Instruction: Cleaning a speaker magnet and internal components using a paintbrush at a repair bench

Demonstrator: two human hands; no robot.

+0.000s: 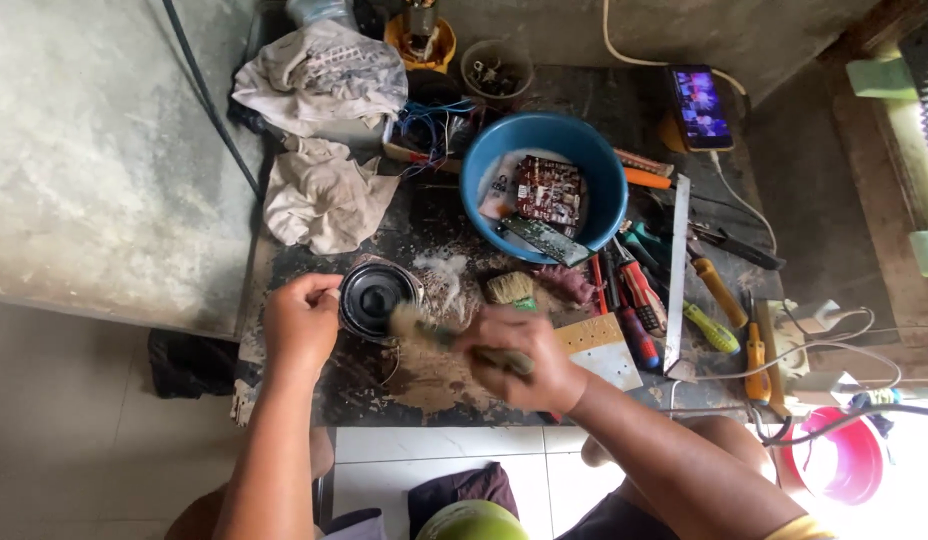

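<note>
A small round black speaker [372, 296] sits on the dirty dark worktable [424, 385]. My left hand [300, 322] grips its left rim and holds it steady. My right hand [521, 358] is closed around the handle of a small brush [434, 332], whose pale bristles touch the speaker's right edge. The brush is blurred by motion.
A blue bowl [596, 160] holds circuit boards and a packet. Rags [324, 195] lie at the back left. Screwdrivers [636, 300], a metal ruler [676, 275] and pliers lie to the right. A phone [699, 105] lies at the back right, a second brush [509, 288] by the bowl.
</note>
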